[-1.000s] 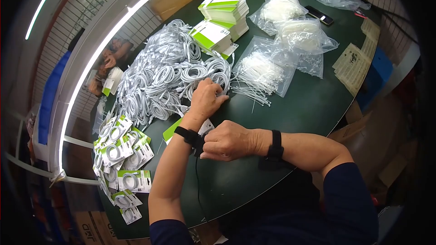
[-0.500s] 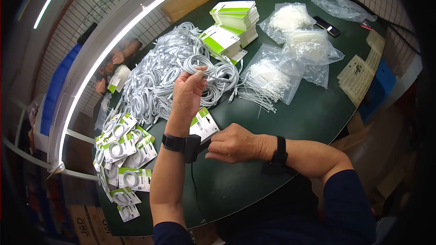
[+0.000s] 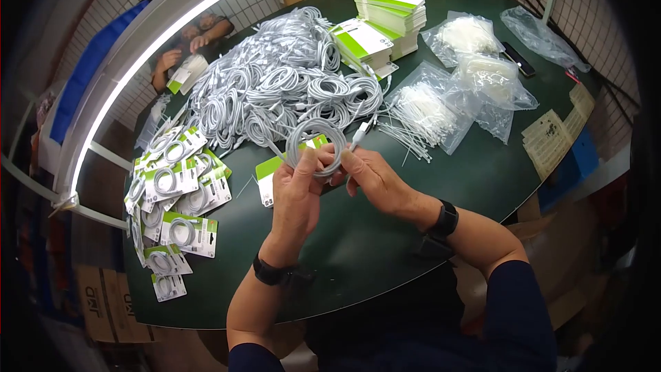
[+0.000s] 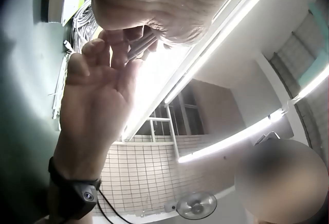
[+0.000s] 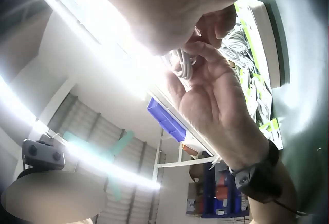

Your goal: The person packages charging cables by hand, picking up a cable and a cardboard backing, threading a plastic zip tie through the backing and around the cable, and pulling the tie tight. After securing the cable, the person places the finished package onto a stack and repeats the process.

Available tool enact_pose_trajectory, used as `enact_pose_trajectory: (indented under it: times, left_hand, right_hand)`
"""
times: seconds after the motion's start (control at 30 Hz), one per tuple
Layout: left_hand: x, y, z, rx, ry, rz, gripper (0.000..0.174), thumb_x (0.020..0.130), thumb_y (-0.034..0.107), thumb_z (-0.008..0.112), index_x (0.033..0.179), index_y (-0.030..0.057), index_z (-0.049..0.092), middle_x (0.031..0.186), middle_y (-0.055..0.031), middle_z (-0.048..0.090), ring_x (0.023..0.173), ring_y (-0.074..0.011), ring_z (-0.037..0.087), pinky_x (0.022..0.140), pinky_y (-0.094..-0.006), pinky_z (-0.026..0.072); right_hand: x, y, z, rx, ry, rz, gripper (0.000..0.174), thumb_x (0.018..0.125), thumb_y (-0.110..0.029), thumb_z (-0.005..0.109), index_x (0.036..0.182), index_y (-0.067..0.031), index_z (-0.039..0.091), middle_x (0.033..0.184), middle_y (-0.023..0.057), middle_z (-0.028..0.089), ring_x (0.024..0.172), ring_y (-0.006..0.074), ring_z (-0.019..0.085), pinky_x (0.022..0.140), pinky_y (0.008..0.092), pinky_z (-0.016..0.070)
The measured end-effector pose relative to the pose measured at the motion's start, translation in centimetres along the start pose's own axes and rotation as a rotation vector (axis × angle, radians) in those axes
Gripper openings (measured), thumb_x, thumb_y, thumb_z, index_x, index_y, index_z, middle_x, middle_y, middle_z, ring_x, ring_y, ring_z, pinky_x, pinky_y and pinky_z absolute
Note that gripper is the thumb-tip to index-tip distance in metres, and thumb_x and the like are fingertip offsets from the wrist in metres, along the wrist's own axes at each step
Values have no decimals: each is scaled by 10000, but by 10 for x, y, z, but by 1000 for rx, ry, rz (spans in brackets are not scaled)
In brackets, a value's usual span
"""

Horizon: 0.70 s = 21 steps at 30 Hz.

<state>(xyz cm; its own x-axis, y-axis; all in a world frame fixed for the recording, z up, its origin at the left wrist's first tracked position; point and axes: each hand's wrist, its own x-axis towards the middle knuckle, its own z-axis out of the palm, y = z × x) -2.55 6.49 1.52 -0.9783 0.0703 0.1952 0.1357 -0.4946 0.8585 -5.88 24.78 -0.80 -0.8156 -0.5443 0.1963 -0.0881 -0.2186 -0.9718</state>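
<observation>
A coiled grey cable is held up in front of the person, over the near part of the table. The left hand grips the lower left of the coil, its thumb lying against the loops. At the coil's right side the right hand pinches the cable, and a white connector sticks up above its thumb. In the right wrist view the loops lie in the left hand's fingers. Behind the hands, partly covered, are green-and-white cards.
A large heap of coiled cables lies beyond the hands. Carded cables pile up at left. Stacked cards stand at the back, beside bags of white zip ties. A phone lies at right; another person's hands show far left.
The left hand has taken a coiled cable from the heap and brought it nearer. The right hand has moved up from the table's near side and now pinches the cable too.
</observation>
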Motion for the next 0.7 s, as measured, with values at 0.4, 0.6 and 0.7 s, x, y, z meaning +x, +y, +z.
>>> enact_pose_trajectory:
  times: [0.4, 0.6, 0.7]
  left_hand:
    - [-29, -18, -27, -118, 326, -238, 397, 1154, 340, 435, 1055, 21, 650, 896, -70, 688, 898, -182, 667, 928, -349, 549]
    - [-39, -18, -37, -195, 283, -284, 535, 1178, 376, 267, 1249, -24, 615, 753, -32, 582, 779, -201, 594, 948, -406, 503]
    - [-44, -10, -35, -178, 327, -285, 570, 1177, 391, 264, 1327, -48, 595, 706, -11, 539, 728, -182, 553, 938, -388, 500]
  right_hand:
    - [1, 9, 6, 486, -114, 297, 344, 1106, -268, 555, 1332, -18, 628, 840, -22, 602, 582, 41, 420, 499, 205, 315]
    - [-3, -7, 22, 534, -25, 454, 290, 1141, -286, 490, 1163, -26, 616, 827, -23, 577, 565, 47, 414, 491, 217, 330]
    - [0, 1, 25, 414, -116, 409, 323, 1150, -302, 463, 1144, -24, 626, 829, -24, 573, 545, 46, 405, 481, 221, 340]
